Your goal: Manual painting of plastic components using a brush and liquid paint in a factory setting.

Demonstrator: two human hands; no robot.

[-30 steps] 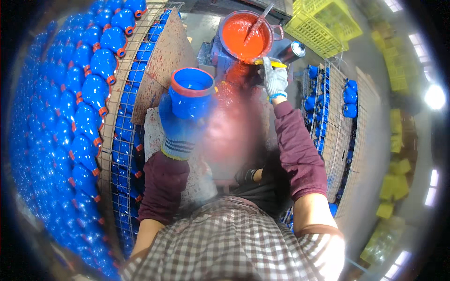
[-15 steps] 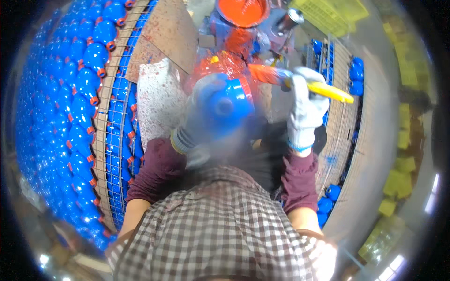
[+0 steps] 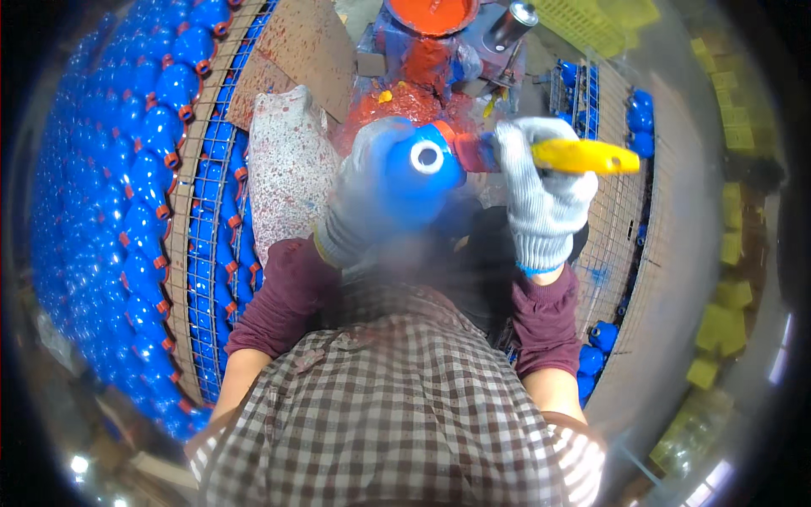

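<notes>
My left hand [image 3: 359, 190], in a white knitted glove, is closed round a glossy blue rounded hollow part [image 3: 410, 190] with a round opening facing up. Red paint shows on the part's far right rim. In my gloved right hand [image 3: 545, 198] is a paintbrush [image 3: 587, 158] with a yellow handle pointing right. Its red-coated bristles meet the rim of the blue part, beside the red band. The left fingers are partly blurred and partly behind the part.
Ahead stands a bowl [image 3: 432, 34] of orange-red paint, with a metal can [image 3: 512, 28] beside it. Many blue parts with red ends [image 3: 93, 220] are piled at left beside a wire rack [image 3: 203, 182]. Another rack [image 3: 615, 203] and a yellow crate [image 3: 583, 25] are at right.
The blue part has turned so its opening now faces up and has risen slightly. The brush has moved left and down until its bristles touch the rim.
</notes>
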